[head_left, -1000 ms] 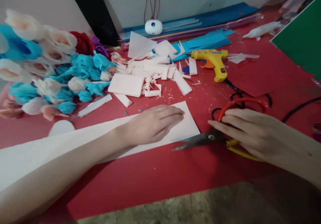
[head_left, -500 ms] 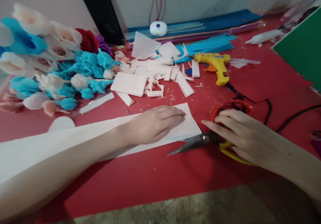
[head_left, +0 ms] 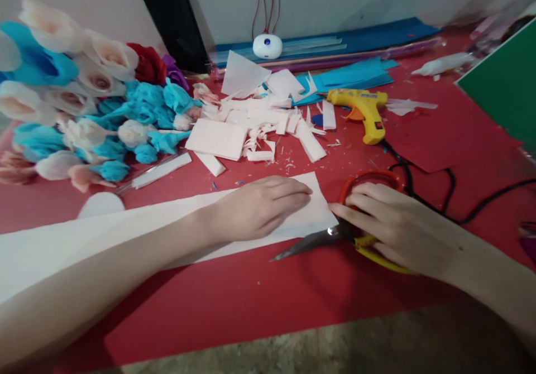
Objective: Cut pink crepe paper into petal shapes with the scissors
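Observation:
My left hand [head_left: 263,206] lies palm down on a long strip of white paper [head_left: 312,209], its fingers stretched toward the strip's right end and pressing it to the red surface. In my right hand [head_left: 389,223] is a pair of scissors [head_left: 307,244] with a red and a yellow handle loop. Their blades point left, along the near edge of the paper by its right corner. Part of the scissors near the pivot is hidden by that corner, and I cannot tell how far the blades are apart.
Cut white paper pieces [head_left: 218,138] and scraps lie beyond the strip. Behind my right hand rests a yellow glue gun [head_left: 372,114] with its black cord [head_left: 450,195]. Paper flowers [head_left: 146,106] crowd the left; a green board [head_left: 502,84] stands right.
My right hand has moved the scissors a little to the left, so their pivot now meets the paper's corner. The left hand stays in place on the paper.

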The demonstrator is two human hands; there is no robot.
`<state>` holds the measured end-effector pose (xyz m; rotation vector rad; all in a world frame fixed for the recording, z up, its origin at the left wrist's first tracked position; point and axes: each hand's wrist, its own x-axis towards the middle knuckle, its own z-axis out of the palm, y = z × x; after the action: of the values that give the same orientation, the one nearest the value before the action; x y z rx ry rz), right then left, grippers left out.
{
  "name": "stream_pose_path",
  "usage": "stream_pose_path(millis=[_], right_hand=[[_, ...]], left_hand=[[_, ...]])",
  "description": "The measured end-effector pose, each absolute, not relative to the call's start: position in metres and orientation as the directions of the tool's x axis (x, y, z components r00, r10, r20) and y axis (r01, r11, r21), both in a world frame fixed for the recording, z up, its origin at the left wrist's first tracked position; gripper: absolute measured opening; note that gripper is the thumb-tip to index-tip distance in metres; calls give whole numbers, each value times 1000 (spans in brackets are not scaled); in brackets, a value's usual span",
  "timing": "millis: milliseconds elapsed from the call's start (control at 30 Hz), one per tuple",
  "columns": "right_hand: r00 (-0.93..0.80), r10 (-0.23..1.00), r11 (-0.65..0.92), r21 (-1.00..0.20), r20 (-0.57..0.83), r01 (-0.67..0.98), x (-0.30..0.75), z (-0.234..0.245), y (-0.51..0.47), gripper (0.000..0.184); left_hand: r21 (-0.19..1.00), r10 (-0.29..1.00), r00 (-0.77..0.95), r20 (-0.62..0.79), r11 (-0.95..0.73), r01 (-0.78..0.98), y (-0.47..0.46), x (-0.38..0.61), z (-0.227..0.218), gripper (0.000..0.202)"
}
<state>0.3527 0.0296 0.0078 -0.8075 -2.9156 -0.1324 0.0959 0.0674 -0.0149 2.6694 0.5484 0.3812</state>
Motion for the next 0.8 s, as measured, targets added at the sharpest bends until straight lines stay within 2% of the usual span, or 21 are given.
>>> stream_pose_path(millis=[300, 567, 800], right_hand=[[-877, 457, 875, 98, 149, 473, 353, 12, 32, 28], [-895, 428, 895, 80, 123, 439, 357, 19, 30, 31], [-875, 473, 868, 113, 108, 483, 360, 14, 24, 30]], left_hand=[[427, 432, 880, 199, -846, 319, 68, 97, -13, 32], [415, 414, 887, 205, -858, 304, 69, 96, -14, 33], [422, 417, 884, 213, -855, 302, 68, 96, -16, 33]])
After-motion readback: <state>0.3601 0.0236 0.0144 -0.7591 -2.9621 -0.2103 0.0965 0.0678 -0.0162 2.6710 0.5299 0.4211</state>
